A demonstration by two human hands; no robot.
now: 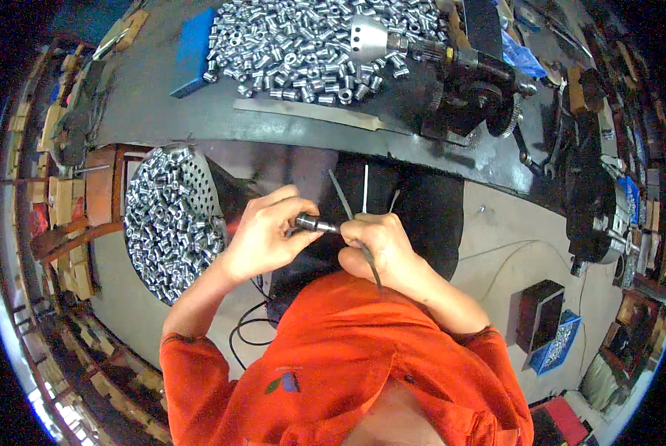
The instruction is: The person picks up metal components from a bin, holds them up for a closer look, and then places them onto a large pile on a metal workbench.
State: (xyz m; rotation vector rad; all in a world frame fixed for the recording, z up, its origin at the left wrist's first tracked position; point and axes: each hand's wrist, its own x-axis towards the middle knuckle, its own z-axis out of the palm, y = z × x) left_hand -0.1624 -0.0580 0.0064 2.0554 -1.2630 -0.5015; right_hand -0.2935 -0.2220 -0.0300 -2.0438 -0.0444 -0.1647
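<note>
In front of my chest, my left hand (267, 227) pinches a small dark and shiny metal cylinder (318, 224) between thumb and fingers. The cylinder lies nearly level, its right end touching the fingers of my right hand (377, 241). My right hand is closed around a slim grey metal strip (339, 192), which sticks out beyond the fist and again below it toward my shirt. The strip's middle is hidden by my fingers, so I cannot tell its exact kind. Just beyond this hand a thin white rod (366, 186) stands out against a dark surface.
Left of me is a perforated metal basin (197, 178) heaped with shiny metal bushings (166, 230). More bushings (296, 56) cover the dark workbench (154, 111), beside a blue block (193, 56), a flat metal bar (303, 111) and a geared chuck fixture (466, 89). Bins (541, 316) stand at right.
</note>
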